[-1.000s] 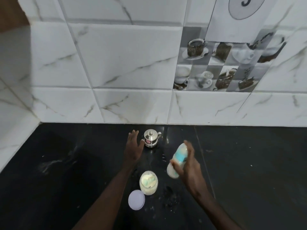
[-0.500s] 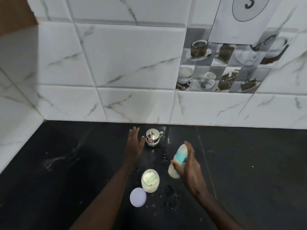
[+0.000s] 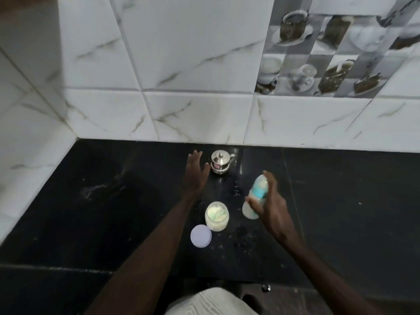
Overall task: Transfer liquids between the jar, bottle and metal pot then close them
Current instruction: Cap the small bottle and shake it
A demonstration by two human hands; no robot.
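On the black counter (image 3: 113, 212), far centre, the lidded metal pot (image 3: 219, 162) stands upright near the tiled wall. My left hand (image 3: 196, 173), fingers straight and spread wide, is just left of the pot; I cannot tell if they touch. My right hand (image 3: 270, 205) grips the tilted bottle (image 3: 255, 194), right of the open jar (image 3: 217, 215). The round lid (image 3: 201, 236) lies flat just near-left of the jar.
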